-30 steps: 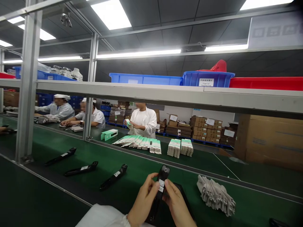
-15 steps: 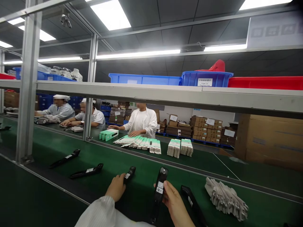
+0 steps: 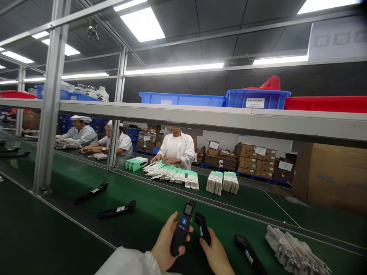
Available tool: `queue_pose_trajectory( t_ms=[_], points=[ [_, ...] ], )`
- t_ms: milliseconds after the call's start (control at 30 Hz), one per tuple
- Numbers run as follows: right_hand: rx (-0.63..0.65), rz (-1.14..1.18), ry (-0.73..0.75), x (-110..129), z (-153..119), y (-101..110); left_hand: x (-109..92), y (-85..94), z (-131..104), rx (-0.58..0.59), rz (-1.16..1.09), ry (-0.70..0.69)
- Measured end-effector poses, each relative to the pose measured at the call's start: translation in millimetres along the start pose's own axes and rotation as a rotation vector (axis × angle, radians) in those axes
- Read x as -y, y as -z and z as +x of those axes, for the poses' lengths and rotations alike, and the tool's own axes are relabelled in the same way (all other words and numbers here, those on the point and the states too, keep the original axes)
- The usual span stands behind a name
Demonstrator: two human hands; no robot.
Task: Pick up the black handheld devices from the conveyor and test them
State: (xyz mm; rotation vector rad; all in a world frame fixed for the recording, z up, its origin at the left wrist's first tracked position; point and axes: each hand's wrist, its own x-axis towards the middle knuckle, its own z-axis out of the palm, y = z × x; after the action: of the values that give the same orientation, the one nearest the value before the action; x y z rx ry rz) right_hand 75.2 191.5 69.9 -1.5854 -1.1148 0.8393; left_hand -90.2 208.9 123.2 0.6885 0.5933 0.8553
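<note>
Two long black plastic devices (image 3: 86,196) on green belt (image 3: 160,208), toward near edge, white labels (image 3: 120,209) up, maybe to stay readable; print too small. Left hand (image 3: 164,244) wrapped around black device with grey screen and blue button (image 3: 178,237), screen turned upward, probably for viewing. Right hand (image 3: 216,253) clamped on angled black device with white label (image 3: 204,225). Blue plastic tray (image 3: 236,99) on shelf (image 3: 183,111): "Finger Cot Placement Area".

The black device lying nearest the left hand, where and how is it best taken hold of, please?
Probably around its slim handle, from above: the black device lies along the green surface, handle uncovered, bent head at its right end.
</note>
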Motion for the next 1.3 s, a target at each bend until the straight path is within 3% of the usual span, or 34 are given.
queue_pose_trajectory(
  t_ms=[133, 233, 300, 367, 433, 533, 600, 700, 800, 867, 967, 1033, 1100, 1167, 1300],
  points=[
    [-0.036, -0.303, 0.055, -4.9, 2.5, 4.9, 8.9, -6.3, 1.5, -0.04, 0.18, -0.11],
    [-0.122, -0.287, 0.129, -0.7, -0.6, 5.7, 13.4, -8.5, 4.1, -0.113, 0.479, -0.322],
    [-0.105, -0.131, 0.19, 7.3, -5.1, 4.9, 15.4, -9.0, 4.3, -0.136, 0.652, -0.48],
    [0.013, 0.117, 0.177, 18.6, -11.4, 2.9, 17.1, -9.9, 2.6, -0.136, 0.744, -0.553],
    [0.136, 0.356, 0.115, 31.0, -19.2, 0.2, 19.3, -11.7, -0.4, -0.107, 0.786, -0.553],
    [0.213, 0.616, 0.018, 45.8, -30.6, -3.2, 23.1, -15.9, -5.5, -0.064, 0.824, -0.525],
    [0.212, 0.692, -0.037, 49.1, -34.6, -4.5, 24.1, -18.1, -7.7, -0.036, 0.836, -0.508],
    [0.192, 0.685, -0.001, 43.4, -32.7, -5.7, 18.0, -16.4, -5.9, 0.015, 0.84, -0.507],
    [0.168, 0.631, 0.016, 34.0, -27.2, -6.4, -1.0, -2.0, 3.6, -0.066, 0.916, -0.501],
    [0.172, 0.612, 0.014, 31.1, -25.8, -6.5, -19.1, 17.0, 11.3, -0.221, 1.089, -0.576],
    [0.218, 0.61, 0.033, 31.8, -27.8, -5.9, -47.2, 54.9, 16.8, -0.513, 1.549, -0.664],
    [0.229, 0.617, 0.024, 32.8, -29.8, -5.4, -62.9, 79.4, 13.8, -0.763, 1.759, -0.565],
    [0.228, 0.626, 0.027, 32.7, -30.9, -5.3, -74.4, 97.6, 7.6, -0.895, 1.779, -0.333],
    [0.229, 0.633, 0.037, 31.5, -31.0, -5.7, -80.5, 106.7, 2.1, -0.865, 1.729, -0.197],
    [0.254, 0.641, 0.043, 30.7, -30.8, -7.6, -74.4, 98.9, 3.5, -0.674, 1.593, -0.216]
  ],
)
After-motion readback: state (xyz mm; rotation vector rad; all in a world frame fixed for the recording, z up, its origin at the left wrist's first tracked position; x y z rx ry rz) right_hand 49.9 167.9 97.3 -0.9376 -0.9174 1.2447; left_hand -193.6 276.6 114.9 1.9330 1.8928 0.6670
